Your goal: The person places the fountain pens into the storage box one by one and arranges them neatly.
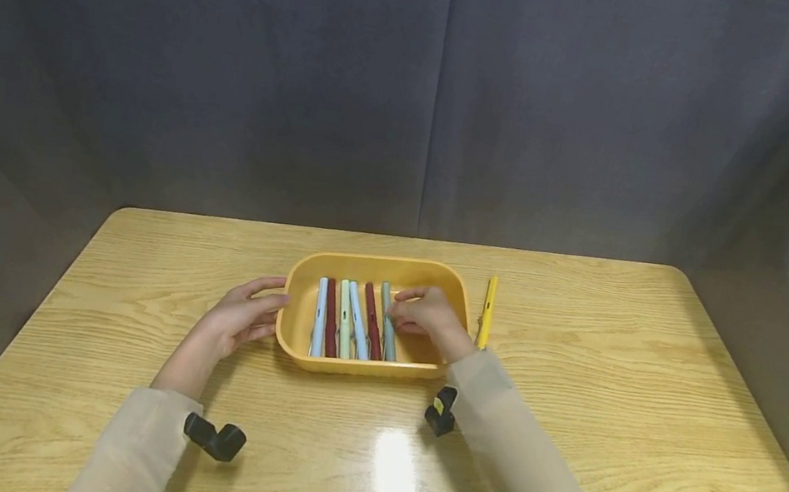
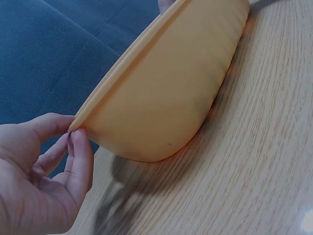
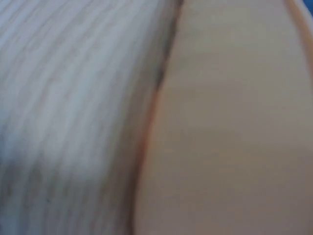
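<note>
My left hand (image 1: 244, 313) pinches the left rim of a yellow plastic tub (image 1: 362, 369); the left wrist view shows thumb and fingertips meeting at that rim. Reaching into the tub from the right, my right hand (image 1: 430, 314) has bent fingers, their tips right at a grey-green pen (image 1: 389, 342). Whether they grip that pen I cannot tell. To its left, several capped pens lie side by side: dark red (image 1: 373, 323), light blue (image 1: 358, 321), pale green (image 1: 344, 319), another dark red and another light blue. The right wrist view shows only the blurred tub wall (image 3: 230, 122).
A yellow pen (image 1: 489, 301) lies on the wooden table (image 1: 614, 352) just right of the tub, partly hidden by the right forearm. Dark grey curtains (image 1: 274, 78) stand behind the table and at its sides. Black wrist cameras (image 1: 216, 439) stick out from both sleeves.
</note>
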{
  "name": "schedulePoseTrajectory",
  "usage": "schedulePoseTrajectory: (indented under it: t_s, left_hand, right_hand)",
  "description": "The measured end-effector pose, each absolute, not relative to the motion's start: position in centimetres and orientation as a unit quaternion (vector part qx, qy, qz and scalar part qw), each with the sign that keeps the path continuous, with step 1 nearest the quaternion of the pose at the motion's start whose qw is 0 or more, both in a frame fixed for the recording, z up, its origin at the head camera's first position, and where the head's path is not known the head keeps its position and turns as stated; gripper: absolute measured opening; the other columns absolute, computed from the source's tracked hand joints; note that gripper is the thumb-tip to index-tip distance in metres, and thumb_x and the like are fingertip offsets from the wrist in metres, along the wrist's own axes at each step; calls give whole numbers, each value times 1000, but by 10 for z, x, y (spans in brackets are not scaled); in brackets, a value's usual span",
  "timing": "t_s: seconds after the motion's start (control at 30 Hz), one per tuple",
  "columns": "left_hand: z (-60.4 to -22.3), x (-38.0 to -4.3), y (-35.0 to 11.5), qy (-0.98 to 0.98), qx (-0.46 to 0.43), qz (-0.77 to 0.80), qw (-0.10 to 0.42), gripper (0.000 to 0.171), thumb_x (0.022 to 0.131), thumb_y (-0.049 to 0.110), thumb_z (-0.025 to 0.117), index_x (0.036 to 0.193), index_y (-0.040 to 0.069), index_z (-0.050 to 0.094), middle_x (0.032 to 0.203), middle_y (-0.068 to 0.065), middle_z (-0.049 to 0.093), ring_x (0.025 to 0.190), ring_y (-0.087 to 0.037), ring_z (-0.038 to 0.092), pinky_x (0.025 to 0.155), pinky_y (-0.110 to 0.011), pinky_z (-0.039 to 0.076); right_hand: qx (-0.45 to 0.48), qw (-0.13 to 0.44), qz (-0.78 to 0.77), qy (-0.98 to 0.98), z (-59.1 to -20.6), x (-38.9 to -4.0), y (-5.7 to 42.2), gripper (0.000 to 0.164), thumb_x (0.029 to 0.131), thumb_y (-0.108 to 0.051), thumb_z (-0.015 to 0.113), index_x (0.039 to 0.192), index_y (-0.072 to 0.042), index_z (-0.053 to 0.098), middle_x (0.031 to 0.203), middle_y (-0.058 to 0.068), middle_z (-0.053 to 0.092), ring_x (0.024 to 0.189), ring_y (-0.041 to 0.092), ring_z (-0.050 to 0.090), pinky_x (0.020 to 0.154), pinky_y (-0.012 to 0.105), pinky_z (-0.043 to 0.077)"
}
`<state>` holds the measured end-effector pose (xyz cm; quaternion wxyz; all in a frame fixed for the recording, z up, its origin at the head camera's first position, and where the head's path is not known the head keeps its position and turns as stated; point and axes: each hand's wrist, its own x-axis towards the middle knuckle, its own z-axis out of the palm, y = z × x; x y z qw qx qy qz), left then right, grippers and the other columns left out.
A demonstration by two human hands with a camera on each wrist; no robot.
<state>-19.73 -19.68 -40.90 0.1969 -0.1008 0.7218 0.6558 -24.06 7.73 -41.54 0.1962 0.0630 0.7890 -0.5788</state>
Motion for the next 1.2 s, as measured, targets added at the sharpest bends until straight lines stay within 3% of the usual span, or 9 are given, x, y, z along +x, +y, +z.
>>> schedulePoseTrajectory:
  t_s: [0.2, 0.4, 0.6, 0.7, 0.93, 1.2]
  left_hand:
    - [-409, -198, -197, 722, -101, 656, 194, 59, 96, 21, 57, 148, 10, 32, 106, 2, 60, 87, -4, 62, 75, -15, 56]
    - [-410, -198, -196, 722, -109, 656, 194, 58, 96, 20, 56, 148, 11, 32, 109, 0, 59, 88, -5, 62, 76, -15, 56]
    - [-410, -198, -197, 719, -108, 659, 195, 58, 96, 21, 57, 148, 11, 33, 107, 1, 60, 87, -5, 62, 75, -15, 56]
    - [-410, -198, -197, 718, -108, 659, 194, 58, 96, 21, 57, 148, 11, 33, 104, 2, 61, 86, -4, 62, 75, -15, 56]
    - [-409, -197, -196, 716, -108, 662, 194, 56, 97, 18, 55, 148, 9, 32, 100, 4, 61, 84, -4, 63, 73, -15, 56]
    - [-409, -197, -196, 714, -99, 665, 197, 58, 97, 19, 55, 148, 9, 30, 100, 4, 60, 85, -5, 62, 74, -15, 56]
  right_hand:
    - [50, 192, -584, 787, -398, -242, 88, 37, 90, -7, 63, 122, 9, 56, 84, 3, 60, 73, 12, 61, 80, 31, 60]
    - [36, 211, -586, 781, -378, -245, 107, 42, 93, -9, 59, 131, 7, 51, 100, 5, 59, 82, 13, 63, 92, 33, 56]
    - [36, 210, -588, 780, -367, -249, 135, 46, 95, -10, 55, 137, 5, 46, 112, 6, 56, 89, 11, 63, 85, 22, 57]
    - [52, 200, -591, 779, -365, -250, 147, 46, 94, -10, 56, 137, 4, 46, 111, 6, 58, 84, 7, 64, 79, 17, 57]
    - [74, 176, -608, 770, -370, -252, 166, 48, 93, -10, 57, 136, 8, 44, 88, -5, 59, 70, -1, 62, 74, 15, 57]
    - [100, 159, -586, 788, -376, -249, 185, 47, 97, -15, 54, 139, 3, 44, 132, 18, 50, 75, -3, 61, 76, 11, 55]
